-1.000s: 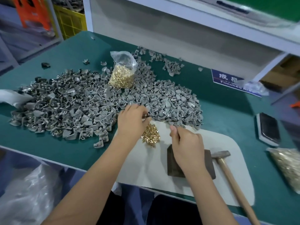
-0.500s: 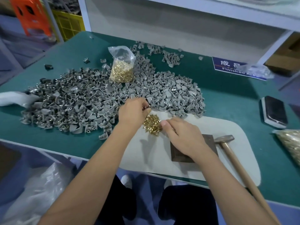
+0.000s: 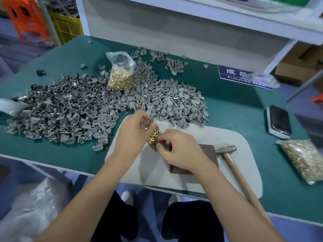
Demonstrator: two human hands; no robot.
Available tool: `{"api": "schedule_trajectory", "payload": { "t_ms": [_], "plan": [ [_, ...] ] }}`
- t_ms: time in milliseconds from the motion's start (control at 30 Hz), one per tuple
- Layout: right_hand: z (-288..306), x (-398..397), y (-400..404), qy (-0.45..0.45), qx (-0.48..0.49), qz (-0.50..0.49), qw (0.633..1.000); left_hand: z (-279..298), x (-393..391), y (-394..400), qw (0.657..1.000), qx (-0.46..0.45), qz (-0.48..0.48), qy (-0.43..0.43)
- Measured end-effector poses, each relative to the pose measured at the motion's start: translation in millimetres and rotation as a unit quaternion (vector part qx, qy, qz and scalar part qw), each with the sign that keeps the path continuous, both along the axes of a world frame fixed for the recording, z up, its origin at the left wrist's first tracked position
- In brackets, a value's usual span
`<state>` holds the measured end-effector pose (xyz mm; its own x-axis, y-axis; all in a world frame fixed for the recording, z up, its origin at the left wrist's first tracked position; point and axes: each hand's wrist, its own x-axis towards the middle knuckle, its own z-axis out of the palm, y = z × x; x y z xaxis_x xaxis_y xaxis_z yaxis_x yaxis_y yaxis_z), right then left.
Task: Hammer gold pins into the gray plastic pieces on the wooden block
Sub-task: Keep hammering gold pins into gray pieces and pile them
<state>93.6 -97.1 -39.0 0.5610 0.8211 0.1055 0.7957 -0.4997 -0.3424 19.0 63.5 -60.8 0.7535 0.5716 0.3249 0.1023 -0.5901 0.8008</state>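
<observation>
A small pile of loose gold pins (image 3: 153, 137) lies on the white mat (image 3: 227, 137), between my two hands. My right hand (image 3: 180, 151) reaches over the dark wooden block (image 3: 208, 151), and its curled fingertips pinch at the near edge of the pin pile. Just left of the pile, my left hand (image 3: 134, 133) has its fingers curled around what looks like a small gray plastic piece, blurred at the fingertips. The hammer (image 3: 227, 151) lies on the mat right of the block, handle toward me. The block's left part is hidden under my right hand.
A big heap of gray plastic pieces (image 3: 70, 109) covers the green table to the left and behind. A bag of gold pins (image 3: 121, 74) stands in it. Another bag of pins (image 3: 304, 159) and a phone (image 3: 279, 121) lie at the right. A blue sign (image 3: 232, 74) lies at the back.
My left hand has drawn back from the gray heap toward the pin pile. My right hand moved left off the block onto the pins.
</observation>
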Motion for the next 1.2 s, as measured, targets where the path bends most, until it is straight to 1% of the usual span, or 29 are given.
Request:
{"api": "schedule_trajectory", "payload": {
  "t_ms": [100, 167, 267, 367, 433, 500, 633, 800, 900, 1000, 1100, 1200],
  "plan": [
    [-3, 3, 0, 0.008, -0.007, -0.012, 1.0, -20, -27, -19, 0.999, -0.029, -0.014, -0.002],
    [-3, 5, 1, 0.028, -0.025, -0.016, 0.999, -27, -37, -23, 0.999, -0.043, -0.021, -0.023],
    [-1, 6, 6, 0.048, -0.056, -0.028, 0.997, -27, -37, -22, 0.996, -0.066, -0.027, -0.049],
    [1, 3, 13, 0.066, -0.08, -0.065, 0.993, -24, -35, -15, 0.989, -0.127, -0.015, -0.071],
    [2, 0, 17, 0.081, -0.079, -0.082, 0.99, -26, -37, -11, 0.986, -0.149, -0.012, -0.071],
    [3, -3, 19, 0.087, -0.075, -0.087, 0.99, -28, -39, -10, 0.986, -0.151, -0.019, -0.072],
    [4, -9, 20, 0.068, -0.076, -0.1, 0.99, -27, -39, -11, 0.984, -0.157, -0.022, -0.084],
    [2, -15, 23, 0.024, -0.091, -0.115, 0.989, -27, -41, -11, 0.977, -0.188, -0.028, -0.094],
    [3, -17, 26, -0.001, -0.127, -0.113, 0.986, -28, -40, -11, 0.979, -0.184, -0.031, -0.085],
    [4, -17, 26, -0.006, -0.144, -0.103, 0.984, -27, -40, -14, 0.982, -0.167, -0.026, -0.083],
    [6, -16, 22, 0.016, -0.117, -0.11, 0.987, -25, -40, -14, 0.983, -0.159, -0.024, -0.087],
    [5, -16, 14, 0.063, -0.032, -0.127, 0.989, -24, -41, -15, 0.984, -0.157, -0.026, -0.079]
  ]
}}
